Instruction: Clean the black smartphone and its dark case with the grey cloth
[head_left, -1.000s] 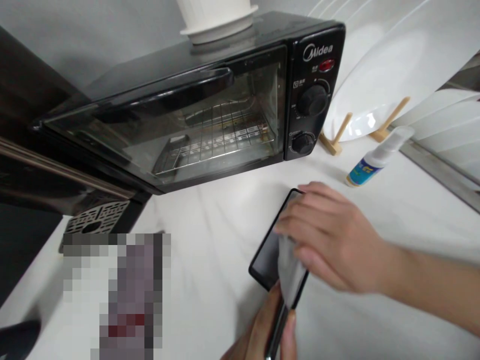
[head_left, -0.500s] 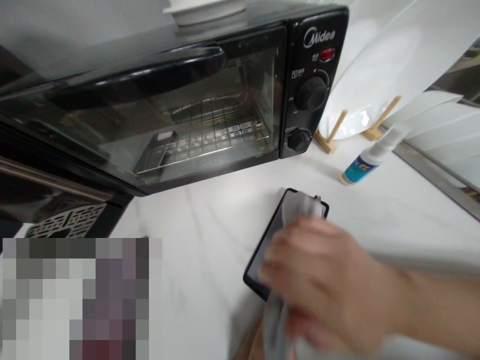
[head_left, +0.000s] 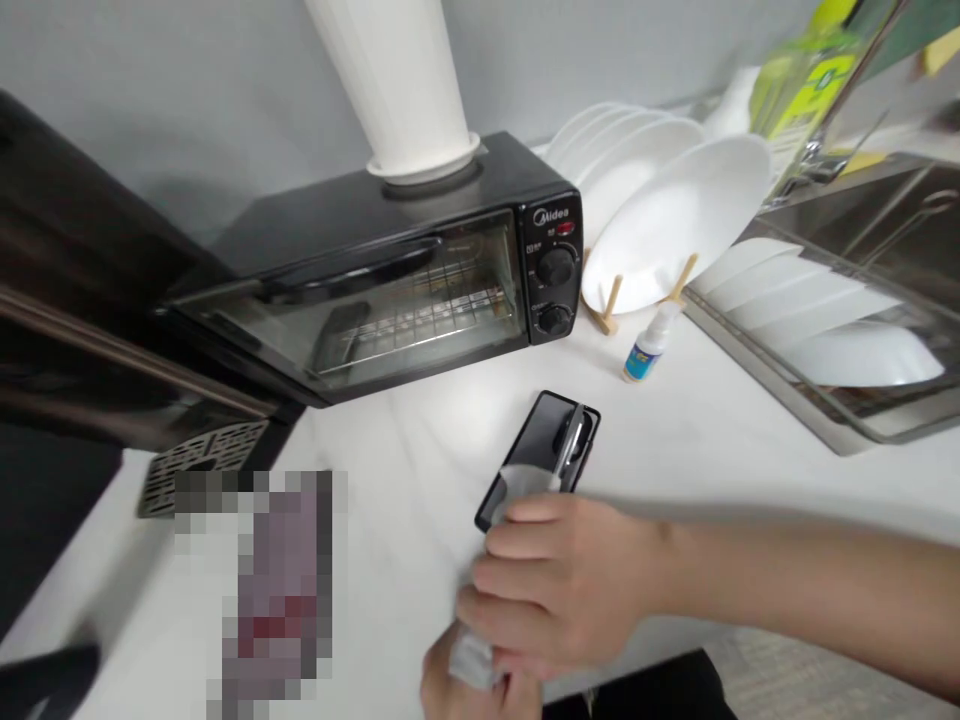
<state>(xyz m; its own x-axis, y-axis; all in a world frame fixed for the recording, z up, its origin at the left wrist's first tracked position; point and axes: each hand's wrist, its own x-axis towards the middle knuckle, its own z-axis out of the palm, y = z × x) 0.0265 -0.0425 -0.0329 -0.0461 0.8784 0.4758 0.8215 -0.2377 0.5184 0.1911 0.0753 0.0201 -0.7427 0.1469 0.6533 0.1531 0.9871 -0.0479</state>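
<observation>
A black-edged phone [head_left: 534, 435] lies on the white countertop, its screen facing up. Over its lower half stretches a thin grey cloth [head_left: 529, 480], under the fingers of my right hand [head_left: 566, 575]. Those fingers are curled on the cloth and cover the phone's bottom end. Against the near side of my right hand is my left hand [head_left: 446, 680], closed around a crumpled end of the cloth. Most of its fingers are hidden. A small white spray bottle [head_left: 643, 355] with a blue label stands beyond the phone, to the right.
Behind the phone sits a black toaster oven [head_left: 435, 335] with a white container [head_left: 405, 90] on top. White plates [head_left: 667, 225] lean in a wooden rack at its right. A sink [head_left: 795, 400] holding white dishes is farther right. A pixelated patch [head_left: 281, 590] covers the left counter.
The view has pulled back and more of the sink and wall shows. My right hand has slid down the phone towards my left hand, uncovering the upper screen.
</observation>
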